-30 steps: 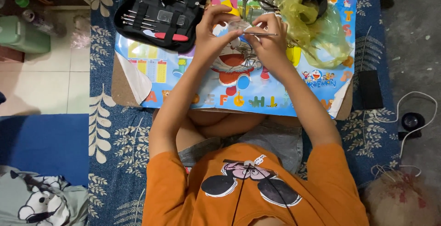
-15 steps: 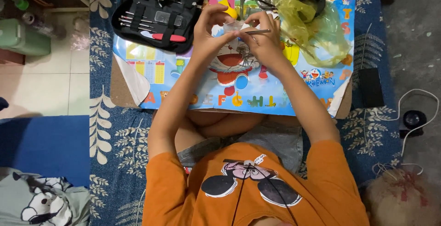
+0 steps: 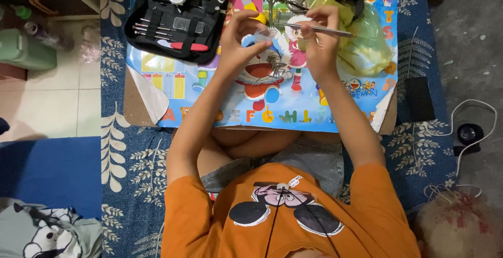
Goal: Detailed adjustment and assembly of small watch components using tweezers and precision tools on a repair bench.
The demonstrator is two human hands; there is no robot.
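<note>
On the cartoon-printed low table (image 3: pixel 293 116), the left hand (image 3: pixel 238 40) pinches a small clear piece (image 3: pixel 263 33) between thumb and fingertips, above the board's middle toward its far edge. The right hand (image 3: pixel 317 40) is closed around thin metal tweezers (image 3: pixel 314 28), tips just beside that piece. An open black tool case (image 3: pixel 175 14) fills the far-left corner; a crumpled yellow plastic bag (image 3: pixel 361 38) crowds the far-right corner. The near edge lies free.
</note>
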